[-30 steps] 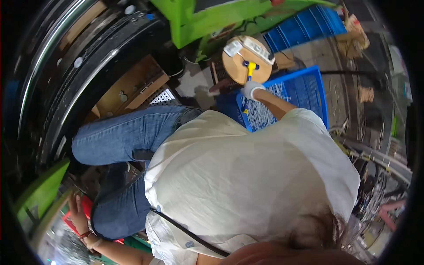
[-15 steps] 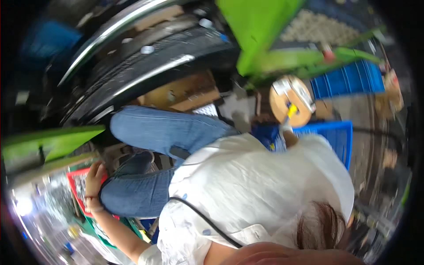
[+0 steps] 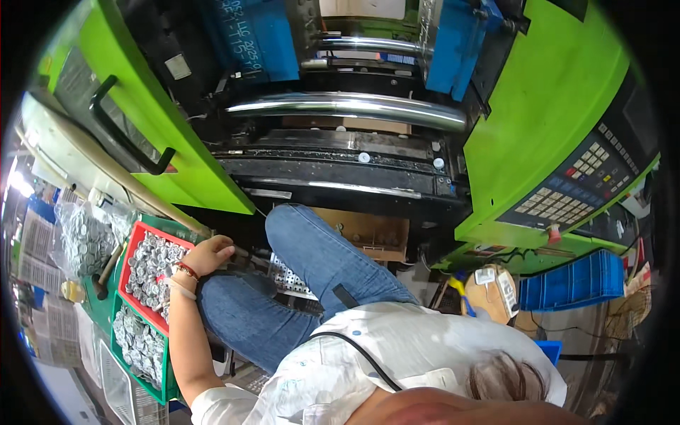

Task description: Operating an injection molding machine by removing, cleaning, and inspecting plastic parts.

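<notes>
- Beside the seated person's left thigh, a red tray (image 3: 146, 312) of smooth plastic holds a heap of small round pieces (image 3: 151, 269), silvery and coin-like.
- Just below it in view, a green tray (image 3: 166, 379) carries a similar silvery heap; to the left, a crinkled clear bag (image 3: 83, 237) bulges with more discs.
- Over at the right, a hammer (image 3: 459, 287), yellow with a blue part, shows against the edge of a round wooden top (image 3: 489, 301), near a ribbed blue crate (image 3: 570, 282).
- Across the upper part, a machine has flat green panels (image 3: 149, 99), polished cylindrical steel bars (image 3: 347, 104) and blocky blue plates (image 3: 273, 42).
- Compared with a second ago, the view has swung so that the machine spreads across the top, and the red tray's contents, mostly hidden then, now show plainly.
- The white-gloved right grip, seen on the hammer then, is now out of sight behind the pale cloth shirt (image 3: 439, 347); how far it is closed, and on what, cannot be told.
- At the red tray's upper right corner, the bare left grip (image 3: 205, 256) has its fingers loosely curled, straighter a second ago; whether anything lies inside it cannot be told.
</notes>
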A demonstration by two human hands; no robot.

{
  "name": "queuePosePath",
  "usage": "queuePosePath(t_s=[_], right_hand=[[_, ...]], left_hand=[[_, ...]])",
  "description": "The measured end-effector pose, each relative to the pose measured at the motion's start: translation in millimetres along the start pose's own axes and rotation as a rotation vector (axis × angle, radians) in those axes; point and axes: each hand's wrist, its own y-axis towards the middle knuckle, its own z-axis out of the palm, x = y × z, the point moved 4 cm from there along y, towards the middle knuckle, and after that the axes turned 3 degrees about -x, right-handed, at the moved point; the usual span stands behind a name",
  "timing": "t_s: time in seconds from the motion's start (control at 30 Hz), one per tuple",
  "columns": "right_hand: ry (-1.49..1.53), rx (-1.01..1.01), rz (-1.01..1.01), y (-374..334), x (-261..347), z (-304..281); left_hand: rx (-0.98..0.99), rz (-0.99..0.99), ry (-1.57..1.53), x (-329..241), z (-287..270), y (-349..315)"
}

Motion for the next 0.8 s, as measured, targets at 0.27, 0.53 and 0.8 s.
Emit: queuePosePath(t_s=[0.27,0.53,0.8], right_hand=[[0.856,-0.134,-0.912,-63,360,-163],[1.649,0.033,-0.944,7,616,-338],[1.889,-0.323,-1.046,74,683,-446]], left_hand=[[-0.026,-0.038,-0.040,13,2,-2],[-0.146,0.026,-0.055,-3,-2,1],[-0.109,0.016,-0.014,-4,-11,-7]])
